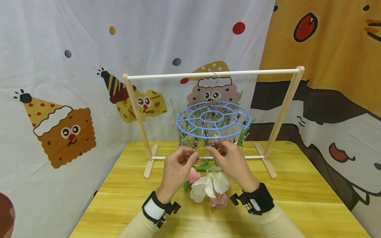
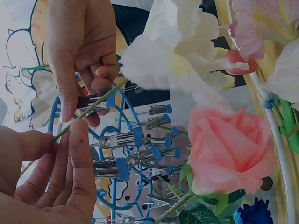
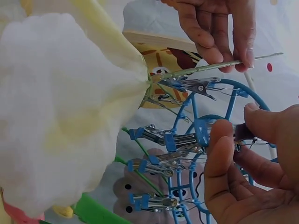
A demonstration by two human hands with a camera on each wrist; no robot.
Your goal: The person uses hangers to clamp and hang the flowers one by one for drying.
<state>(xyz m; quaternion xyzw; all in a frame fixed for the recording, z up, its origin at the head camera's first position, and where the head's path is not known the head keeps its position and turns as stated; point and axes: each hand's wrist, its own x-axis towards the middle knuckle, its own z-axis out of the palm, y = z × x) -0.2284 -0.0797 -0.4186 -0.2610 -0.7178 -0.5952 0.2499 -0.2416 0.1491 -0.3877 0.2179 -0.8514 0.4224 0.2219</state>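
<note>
My left hand (image 1: 178,163) pinches a thin green stem (image 2: 88,109) between thumb and fingers. The stem leads up to a white artificial flower (image 2: 159,51) with large petals. Close by on the right, my right hand (image 1: 233,160) pinches a metal clip (image 2: 110,100) with a blue tip between thumb and index finger. That clip is one of many under a round blue drying hanger (image 1: 212,120). In the left wrist view the stem crosses just in front of the clip's jaws. The fingers partly cover the clip.
The hanger hooks onto the white top bar (image 1: 169,76) of a wooden rack on the table (image 1: 119,198). A pink rose (image 2: 231,151), a blue flower (image 2: 254,213) and other blooms hang upside down below it. Several clips (image 3: 154,200) dangle around the hands. A printed curtain (image 1: 89,39) stands behind.
</note>
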